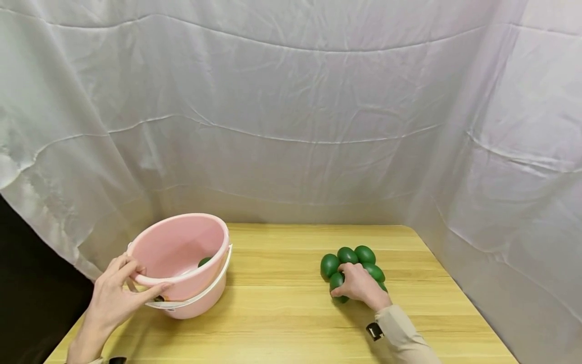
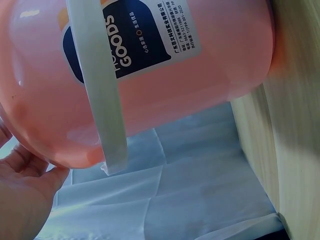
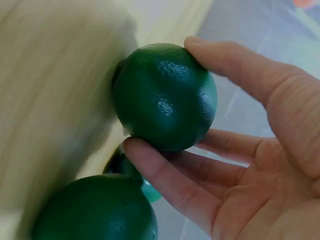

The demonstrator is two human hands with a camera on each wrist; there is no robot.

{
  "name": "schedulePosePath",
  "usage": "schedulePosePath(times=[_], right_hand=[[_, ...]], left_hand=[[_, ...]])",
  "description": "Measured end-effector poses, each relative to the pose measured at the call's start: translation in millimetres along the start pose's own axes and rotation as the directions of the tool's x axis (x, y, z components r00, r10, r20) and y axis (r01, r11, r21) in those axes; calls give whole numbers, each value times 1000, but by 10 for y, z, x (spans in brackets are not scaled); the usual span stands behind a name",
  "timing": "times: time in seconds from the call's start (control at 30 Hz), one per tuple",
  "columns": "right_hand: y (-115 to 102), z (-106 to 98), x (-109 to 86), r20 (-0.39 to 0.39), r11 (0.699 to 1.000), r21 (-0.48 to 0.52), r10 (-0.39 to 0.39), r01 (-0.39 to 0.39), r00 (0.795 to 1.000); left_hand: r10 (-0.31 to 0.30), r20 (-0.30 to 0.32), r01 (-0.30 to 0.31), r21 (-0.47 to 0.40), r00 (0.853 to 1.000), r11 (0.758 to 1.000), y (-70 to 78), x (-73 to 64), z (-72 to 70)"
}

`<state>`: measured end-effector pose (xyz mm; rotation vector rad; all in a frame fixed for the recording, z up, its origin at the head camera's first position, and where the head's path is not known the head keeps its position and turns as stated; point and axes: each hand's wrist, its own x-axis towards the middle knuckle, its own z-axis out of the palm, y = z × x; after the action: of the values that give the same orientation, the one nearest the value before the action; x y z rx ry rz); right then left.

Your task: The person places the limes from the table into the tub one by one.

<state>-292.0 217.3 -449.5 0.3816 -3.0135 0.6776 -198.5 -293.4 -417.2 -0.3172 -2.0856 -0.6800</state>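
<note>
My left hand (image 1: 111, 298) grips the near left rim of a pink bucket (image 1: 200, 293), thumb outside and fingers over the edge. The bucket's white handle (image 2: 97, 90) hangs against its outer wall, beside a dark label (image 2: 137, 37). One green fruit (image 1: 204, 261) lies inside the bucket. On the right, my right hand (image 1: 361, 287) pinches a smooth, dark green, egg-shaped fruit (image 3: 165, 97) between thumb and fingers, low by the table. Another green fruit (image 3: 97, 210) sits close under those fingers in the right wrist view.
Several more green fruits (image 1: 365, 255) are clustered beyond and beside the right hand. The wooden table (image 1: 273, 303) extends between bucket and cluster. Pale grey curtains (image 1: 291, 126) hang behind and to the right. A black area (image 1: 32, 283) lies past the left edge.
</note>
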Motion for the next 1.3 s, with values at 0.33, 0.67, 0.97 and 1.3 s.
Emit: schedulePosePath(times=[0.33,0.67,0.97,1.3], right_hand=[[-10,-133,74,-38,998,57,11,-9,999],[-98,-48,193,-140,987,149,-33,54,990],[-309,16,308,-140,963,228,-111,142,984],[-510,54,397,-172,909,377,-119,177,978]], left_hand=[[-15,-4,15,5,1000,1000,26,4,5],[-28,1,28,-9,1000,1000,48,11,9],[-37,-4,37,-9,999,999,40,0,24],[-38,-1,38,-4,999,999,38,22,28]])
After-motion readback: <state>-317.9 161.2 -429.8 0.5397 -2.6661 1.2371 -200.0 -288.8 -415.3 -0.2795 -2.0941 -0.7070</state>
